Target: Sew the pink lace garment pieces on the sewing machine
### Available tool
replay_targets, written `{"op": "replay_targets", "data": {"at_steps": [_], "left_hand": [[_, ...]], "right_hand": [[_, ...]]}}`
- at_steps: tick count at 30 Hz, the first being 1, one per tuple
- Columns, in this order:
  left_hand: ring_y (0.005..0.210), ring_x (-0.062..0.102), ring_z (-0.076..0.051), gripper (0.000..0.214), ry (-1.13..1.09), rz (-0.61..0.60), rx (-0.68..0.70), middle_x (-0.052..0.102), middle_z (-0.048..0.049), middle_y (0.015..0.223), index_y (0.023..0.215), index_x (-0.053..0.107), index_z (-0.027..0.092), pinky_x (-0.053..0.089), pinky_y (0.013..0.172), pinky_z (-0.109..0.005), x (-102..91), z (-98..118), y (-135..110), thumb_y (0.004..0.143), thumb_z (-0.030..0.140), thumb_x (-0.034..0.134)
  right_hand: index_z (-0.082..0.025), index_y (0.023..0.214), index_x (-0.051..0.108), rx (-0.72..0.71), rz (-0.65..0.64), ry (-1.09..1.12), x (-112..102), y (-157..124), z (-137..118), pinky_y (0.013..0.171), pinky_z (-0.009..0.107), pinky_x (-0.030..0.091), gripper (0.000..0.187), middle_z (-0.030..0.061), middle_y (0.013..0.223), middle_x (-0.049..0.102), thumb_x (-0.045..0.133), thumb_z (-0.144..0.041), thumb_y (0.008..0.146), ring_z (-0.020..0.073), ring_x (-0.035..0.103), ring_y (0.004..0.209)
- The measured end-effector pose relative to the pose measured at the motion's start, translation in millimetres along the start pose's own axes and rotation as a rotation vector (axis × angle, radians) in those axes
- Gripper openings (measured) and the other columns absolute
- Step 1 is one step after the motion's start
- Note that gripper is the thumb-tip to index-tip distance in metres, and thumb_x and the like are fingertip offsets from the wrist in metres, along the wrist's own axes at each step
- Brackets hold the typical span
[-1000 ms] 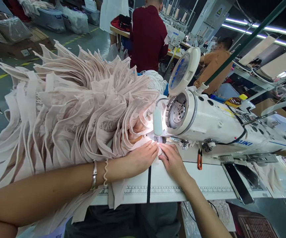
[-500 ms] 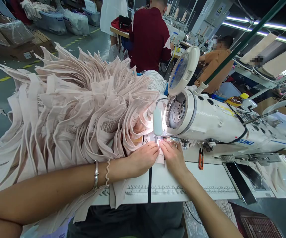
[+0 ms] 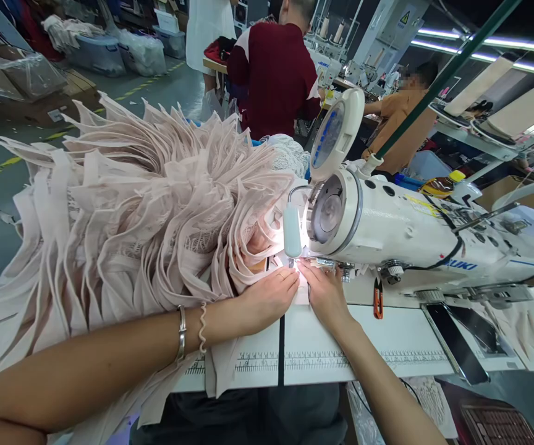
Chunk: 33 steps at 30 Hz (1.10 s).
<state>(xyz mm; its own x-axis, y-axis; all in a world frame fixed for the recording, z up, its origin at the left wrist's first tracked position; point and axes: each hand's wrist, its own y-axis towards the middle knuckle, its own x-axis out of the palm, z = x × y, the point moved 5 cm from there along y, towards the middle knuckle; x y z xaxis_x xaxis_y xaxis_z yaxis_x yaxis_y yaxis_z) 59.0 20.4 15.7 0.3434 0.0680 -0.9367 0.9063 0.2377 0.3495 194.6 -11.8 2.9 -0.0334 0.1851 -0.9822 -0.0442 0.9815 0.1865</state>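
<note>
A small pale pink fabric piece lies under the needle area of a white sewing machine. My left hand has its fingers together on the fabric's left side, right at the needle. From the right, my right hand holds the same piece, fingertips nearly meeting those of the left. Most of the piece is hidden under the fingers and machine head. Left of the machine rises a large heap of pale pink lace-trimmed garments, and my left forearm rests against it.
Orange thread snips lie right of my right hand. Beyond them is a phone. A ruler strip runs along the table's front edge. A round lens tilts above the machine head. A person in dark red sits ahead.
The machine's round end disc, sharp before, is now smeared as if turning. Less fabric shows between my hands. My hands stay close to the needle; the whole view has shifted slightly.
</note>
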Motion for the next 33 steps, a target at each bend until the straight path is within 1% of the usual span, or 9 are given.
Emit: {"op": "replay_targets", "data": {"at_steps": [4, 8, 10, 13, 18, 22, 28, 31, 33], "left_hand": [[0.120, 0.061, -0.024, 0.032, 0.005, -0.004, 0.009, 0.066, -0.0197, 0.123, 0.116, 0.059, 0.003, 0.044, 0.107, -0.039, -1.4, -0.9, -0.2, 0.098, 0.002, 0.032], [0.123, 0.059, -0.023, 0.036, -0.010, -0.011, -0.005, 0.064, -0.0211, 0.127, 0.121, 0.056, 0.003, 0.042, 0.110, -0.039, 0.9, -3.5, -0.6, 0.095, -0.003, 0.032], [0.122, 0.060, -0.024, 0.034, -0.020, -0.004, -0.011, 0.064, -0.0212, 0.126, 0.121, 0.055, 0.002, 0.042, 0.109, -0.039, 2.3, -5.1, -0.4, 0.096, -0.002, 0.032], [0.120, 0.060, -0.023, 0.034, -0.059, 0.019, -0.020, 0.065, -0.0199, 0.124, 0.121, 0.055, 0.004, 0.043, 0.108, -0.039, 3.4, -7.4, -0.2, 0.098, 0.001, 0.031], [0.117, 0.060, -0.023, 0.038, -0.114, 0.040, -0.038, 0.064, -0.0190, 0.123, 0.124, 0.053, 0.008, 0.047, 0.104, -0.042, 5.0, -11.0, -0.1, 0.099, 0.004, 0.025], [0.112, 0.061, -0.023, 0.037, -0.110, 0.025, -0.059, 0.065, -0.0173, 0.120, 0.123, 0.054, 0.007, 0.048, 0.100, -0.041, 6.6, -13.8, 1.0, 0.100, 0.006, 0.026], [0.111, 0.060, -0.024, 0.034, -0.056, 0.016, -0.060, 0.064, -0.0179, 0.119, 0.123, 0.054, 0.006, 0.046, 0.099, -0.042, 11.9, -13.7, 0.9, 0.100, 0.005, 0.030], [0.113, 0.059, -0.025, 0.033, 0.017, 0.042, -0.062, 0.063, -0.0175, 0.120, 0.126, 0.052, 0.007, 0.043, 0.101, -0.043, 10.4, -11.8, 0.2, 0.100, 0.005, 0.032], [0.111, 0.060, -0.025, 0.033, 0.069, 0.032, -0.046, 0.064, -0.0171, 0.118, 0.125, 0.053, 0.007, 0.043, 0.100, -0.042, 7.9, -12.8, 0.1, 0.098, 0.003, 0.034]], "right_hand": [[-0.023, 0.137, 0.061, 0.018, -0.015, -0.013, 1.4, 1.9, 0.0, 0.100, 0.050, 0.048, 0.057, 0.0095, 0.124, 0.070, 0.032, -0.006, 0.091, 0.0280, 0.061, 0.107], [-0.026, 0.139, 0.059, 0.043, -0.052, -0.023, 1.6, 4.3, 0.5, 0.098, 0.048, 0.048, 0.060, 0.0110, 0.121, 0.069, 0.034, -0.004, 0.089, 0.0284, 0.060, 0.107], [-0.027, 0.140, 0.058, 0.055, -0.072, -0.035, 1.2, 5.4, 0.5, 0.097, 0.048, 0.047, 0.062, 0.0119, 0.120, 0.069, 0.033, -0.004, 0.089, 0.0292, 0.060, 0.106], [-0.028, 0.140, 0.058, 0.066, -0.092, -0.035, 0.4, 6.5, 0.2, 0.096, 0.048, 0.046, 0.062, 0.0125, 0.118, 0.069, 0.033, -0.004, 0.089, 0.0294, 0.060, 0.104], [-0.027, 0.134, 0.062, 0.076, -0.127, -0.012, -0.7, 8.0, -1.0, 0.099, 0.046, 0.044, 0.055, 0.0122, 0.116, 0.069, 0.033, -0.007, 0.092, 0.0281, 0.061, 0.105], [-0.026, 0.129, 0.065, 0.092, -0.161, -0.009, -1.5, 9.9, -2.6, 0.099, 0.047, 0.043, 0.053, 0.0133, 0.116, 0.069, 0.033, -0.007, 0.092, 0.0284, 0.062, 0.103], [-0.028, 0.129, 0.064, 0.082, -0.121, 0.032, -3.7, 10.9, -3.6, 0.098, 0.048, 0.045, 0.050, 0.0118, 0.115, 0.069, 0.035, -0.010, 0.093, 0.0291, 0.062, 0.103], [-0.026, 0.134, 0.062, 0.059, -0.089, 0.038, -2.0, 10.9, -2.1, 0.099, 0.046, 0.046, 0.053, 0.0120, 0.114, 0.070, 0.035, -0.009, 0.091, 0.0292, 0.061, 0.109], [-0.024, 0.133, 0.063, 0.062, -0.068, 0.062, 0.1, 10.3, 0.8, 0.099, 0.045, 0.048, 0.056, 0.0120, 0.112, 0.071, 0.036, -0.006, 0.087, 0.0279, 0.061, 0.108]]}}
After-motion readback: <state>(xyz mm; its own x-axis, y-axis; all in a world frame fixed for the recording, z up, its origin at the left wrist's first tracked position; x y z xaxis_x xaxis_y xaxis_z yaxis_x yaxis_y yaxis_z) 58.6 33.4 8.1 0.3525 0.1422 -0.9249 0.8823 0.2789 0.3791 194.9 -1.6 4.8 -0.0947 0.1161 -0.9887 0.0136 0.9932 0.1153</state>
